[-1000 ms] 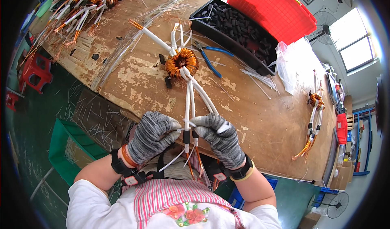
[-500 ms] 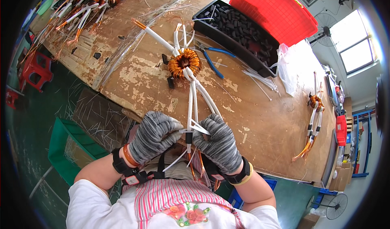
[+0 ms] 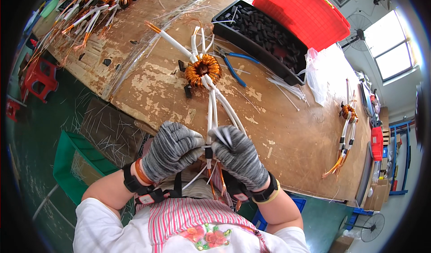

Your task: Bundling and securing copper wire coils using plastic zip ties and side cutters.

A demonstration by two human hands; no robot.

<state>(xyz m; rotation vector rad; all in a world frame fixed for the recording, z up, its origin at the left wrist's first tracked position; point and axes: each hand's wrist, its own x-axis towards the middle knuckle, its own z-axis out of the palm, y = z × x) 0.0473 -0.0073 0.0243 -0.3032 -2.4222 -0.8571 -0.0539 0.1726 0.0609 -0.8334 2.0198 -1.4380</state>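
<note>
A copper-wound ring coil (image 3: 192, 77) lies on the worn table, its white-sleeved leads (image 3: 210, 111) running toward me. Near their lower end, a black block (image 3: 208, 153) sits against a lead. My left hand (image 3: 170, 147), in a grey knit glove, is closed at the left of this block, its fingertips pinching a white cable tie there. My right hand (image 3: 241, 157), gloved alike, is closed on the right with a white strip, the cable tie's tail (image 3: 224, 137), blurred at its fingers. Another thin white tail (image 3: 194, 179) sticks out below the block. Bare copper ends hang toward my apron.
Blue-handled cutters (image 3: 234, 68) lie right of the coil, beside a black bin (image 3: 292, 77) of small black blocks and a red crate (image 3: 301, 15). A finished-looking coil (image 3: 349, 113) lies at right. More coils (image 3: 107, 0) are heaped far left. A green bin (image 3: 67, 163) stands below the table.
My right hand has turned and closed further around the white tie tail, which now points upward and is blurred. My left hand has shifted slightly right, closer to the black block.
</note>
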